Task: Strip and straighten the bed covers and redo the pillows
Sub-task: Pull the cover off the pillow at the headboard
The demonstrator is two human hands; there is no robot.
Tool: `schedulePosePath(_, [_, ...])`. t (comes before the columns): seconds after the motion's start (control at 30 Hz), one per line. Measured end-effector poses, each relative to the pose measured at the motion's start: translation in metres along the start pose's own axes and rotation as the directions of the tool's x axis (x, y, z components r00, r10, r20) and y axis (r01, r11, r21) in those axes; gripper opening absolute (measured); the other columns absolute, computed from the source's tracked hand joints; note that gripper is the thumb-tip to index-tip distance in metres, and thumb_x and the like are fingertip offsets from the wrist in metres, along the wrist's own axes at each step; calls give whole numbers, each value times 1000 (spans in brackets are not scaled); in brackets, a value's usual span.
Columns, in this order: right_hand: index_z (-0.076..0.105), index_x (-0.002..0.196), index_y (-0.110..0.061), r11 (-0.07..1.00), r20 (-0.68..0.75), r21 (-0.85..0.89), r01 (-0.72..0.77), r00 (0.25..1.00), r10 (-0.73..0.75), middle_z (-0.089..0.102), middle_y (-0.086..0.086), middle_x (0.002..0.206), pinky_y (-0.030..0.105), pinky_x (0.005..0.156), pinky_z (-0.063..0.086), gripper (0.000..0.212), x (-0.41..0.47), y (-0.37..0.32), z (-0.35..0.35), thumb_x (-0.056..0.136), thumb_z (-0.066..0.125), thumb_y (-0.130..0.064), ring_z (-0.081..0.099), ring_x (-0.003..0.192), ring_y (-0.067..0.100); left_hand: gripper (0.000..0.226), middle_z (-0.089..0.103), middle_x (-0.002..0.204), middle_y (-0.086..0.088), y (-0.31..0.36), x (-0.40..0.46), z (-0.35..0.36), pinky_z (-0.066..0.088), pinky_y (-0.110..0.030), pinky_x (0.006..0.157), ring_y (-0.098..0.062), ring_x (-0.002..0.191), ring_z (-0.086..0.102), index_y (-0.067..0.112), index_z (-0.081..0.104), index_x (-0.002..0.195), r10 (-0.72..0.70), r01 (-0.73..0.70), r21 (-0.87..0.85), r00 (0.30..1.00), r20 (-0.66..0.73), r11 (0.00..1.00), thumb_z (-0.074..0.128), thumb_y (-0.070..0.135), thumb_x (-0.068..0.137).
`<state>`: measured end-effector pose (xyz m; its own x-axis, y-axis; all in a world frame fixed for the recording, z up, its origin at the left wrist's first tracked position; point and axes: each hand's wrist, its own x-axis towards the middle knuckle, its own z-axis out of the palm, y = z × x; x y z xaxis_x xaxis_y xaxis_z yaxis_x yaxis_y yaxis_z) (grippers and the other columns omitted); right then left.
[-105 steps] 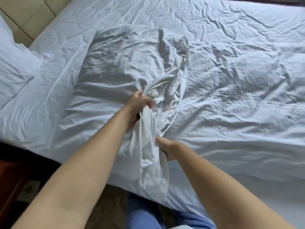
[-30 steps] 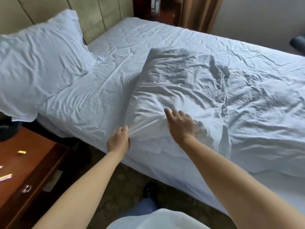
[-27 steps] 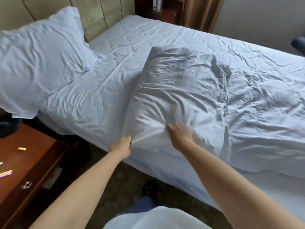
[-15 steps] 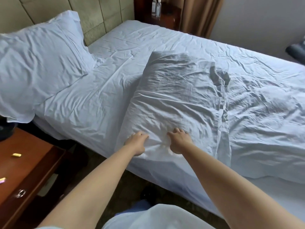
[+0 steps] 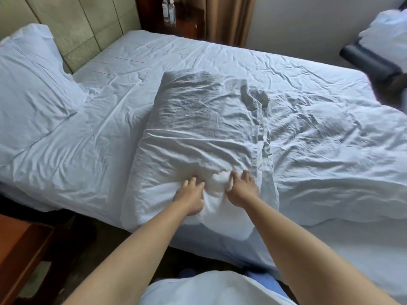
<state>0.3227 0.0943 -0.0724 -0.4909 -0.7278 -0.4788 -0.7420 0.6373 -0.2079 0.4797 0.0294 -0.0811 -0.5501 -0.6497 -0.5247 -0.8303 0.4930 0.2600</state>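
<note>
Crumpled white bedding (image 5: 319,133) covers the mattress, and the cased pillow (image 5: 198,133) lies across it, its near end hanging over the bed's edge. Left hand (image 5: 189,197) and right hand (image 5: 241,188) press that end, fingers spread and dug into the cloth — best swept outward together, flattening the bunched case before it joins the other pillow (image 5: 33,84) at the headboard (image 5: 88,25).

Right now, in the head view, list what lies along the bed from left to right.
Propped pillow against the headboard → bare sheet → pillow in its wrinkled case, with the left hand then the right hand pressing on its near end → rumpled duvet.
</note>
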Motion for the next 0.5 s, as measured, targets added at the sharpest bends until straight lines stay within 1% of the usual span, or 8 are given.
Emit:
schedulePosePath(0.07, [15, 150, -23, 990, 17, 113, -87, 996, 85, 6, 14, 157, 44, 113, 24, 67, 6, 19, -4, 94, 49, -35, 12, 144, 33, 60, 4, 160, -8, 17, 5, 3, 25, -44, 114, -31, 144, 11, 21, 20, 151, -20, 20, 3, 1000, -12, 1000, 39, 22, 94])
schedulePosePath(0.13, [13, 151, -21, 921, 57, 331, -205, 979, 197, 15, 15, 154, 43, 112, 27, 75, 16, 36, -2, 90, 54, -36, 21, 141, 34, 61, 5, 160, -5, 33, 8, 9, 26, -44, 114, -31, 143, 13, 22, 22, 150, -37, 37, 6, 999, -17, 999, 42, 23, 92])
schedulePosePath(0.2, [21, 148, -18, 767, 143, 574, -286, 957, 251, 35, 15, 144, 41, 108, 38, 79, 21, 49, 1, 82, 60, -37, 40, 130, 34, 62, 4, 160, -1, 52, 9, 15, 27, -45, 113, -30, 143, 12, 24, 22, 149, -37, 37, 20, 999, -15, 999, 41, 22, 91])
schedulePosePath(0.23, [28, 144, -16, 681, 178, 673, -288, 957, 229, 47, 14, 135, 40, 101, 45, 76, 22, 54, 2, 79, 62, -34, 50, 120, 33, 63, 3, 160, 1, 62, 8, 19, 26, -46, 113, -29, 144, 9, 25, 21, 150, -37, 37, 23, 999, 0, 999, 41, 23, 91])
schedulePosePath(0.3, [40, 135, -13, 589, 209, 762, -268, 963, 168, 58, 10, 116, 36, 87, 51, 58, 24, 61, 2, 81, 60, -22, 59, 104, 30, 69, -2, 161, 4, 83, 6, 28, 21, -48, 114, -26, 146, 2, 30, 15, 151, -51, 51, 5, 998, 41, 999, 45, 31, 90])
schedulePosePath(0.4, [48, 125, -10, 629, 161, 764, -142, 987, 28, 61, 11, 113, 40, 88, 52, 37, 26, 65, -9, 88, 50, -14, 60, 103, 31, 96, -8, 160, 5, 117, 1, 45, 15, -53, 115, -21, 147, -4, 32, -1, 152, -127, 130, -39, 990, 67, 991, 59, 55, 80])
schedulePosePath(0.47, [50, 116, -8, 662, 80, 750, -8, 994, -79, 59, 12, 110, 39, 84, 50, 27, 25, 63, -22, 90, 48, -13, 58, 100, 30, 108, -5, 160, 4, 134, -2, 51, 16, -51, 115, -19, 147, 0, 24, -7, 152, -237, 236, -48, 971, -32, 971, 60, 64, 76])
schedulePosePath(0.5, [49, 110, -8, 663, 28, 746, 67, 991, -131, 56, 11, 106, 36, 80, 46, 20, 24, 63, -29, 91, 47, -13, 55, 96, 27, 103, 0, 161, 2, 141, -3, 51, 18, -48, 116, -19, 147, 5, 20, -4, 153, -288, 282, -63, 949, -131, 957, 59, 59, 80])
